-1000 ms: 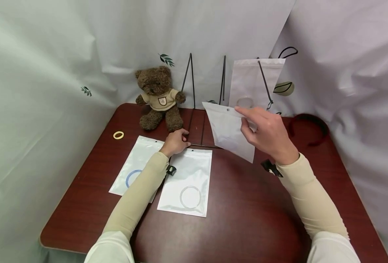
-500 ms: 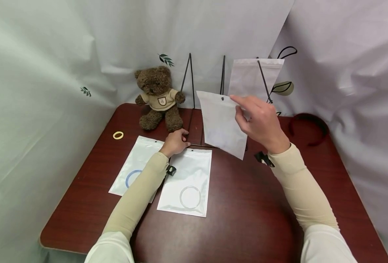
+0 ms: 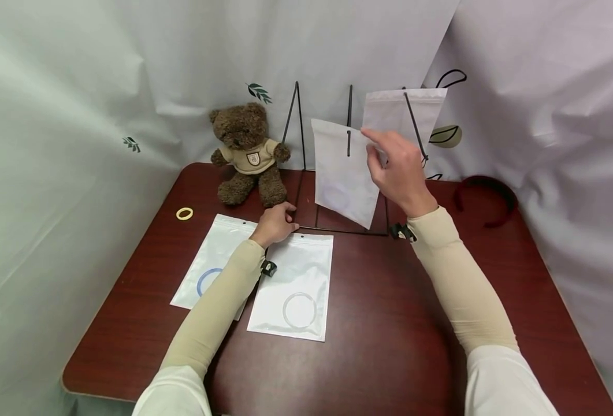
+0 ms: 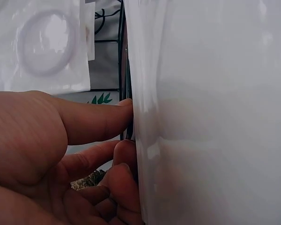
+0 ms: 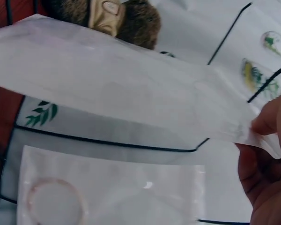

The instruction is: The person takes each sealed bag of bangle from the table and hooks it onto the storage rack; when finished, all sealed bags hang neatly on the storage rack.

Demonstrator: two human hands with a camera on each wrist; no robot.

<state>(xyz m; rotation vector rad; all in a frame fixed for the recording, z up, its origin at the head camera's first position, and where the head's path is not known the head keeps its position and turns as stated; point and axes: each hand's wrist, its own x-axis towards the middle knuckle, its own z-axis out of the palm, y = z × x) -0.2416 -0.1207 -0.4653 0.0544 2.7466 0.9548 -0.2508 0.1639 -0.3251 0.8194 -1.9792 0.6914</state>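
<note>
White pouch (image 3: 340, 179) hangs from the right hand (image 3: 398, 170), its upper right corner pinched there; the middle prong (image 3: 349, 144) of the wire rack (image 3: 300, 127) shows before its top. The left hand (image 3: 275, 224) grips the rack's front bar.

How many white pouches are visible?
4: a held pouch in the right hand, a hanging pouch on the right hook, and a left pouch and a right pouch flat on the table. More may hide behind them.

The bear (image 3: 247, 156) sits on the table (image 3: 389, 318) left of the rack (image 3: 349, 104); two bags (image 3: 304, 268) lie before them.
</note>
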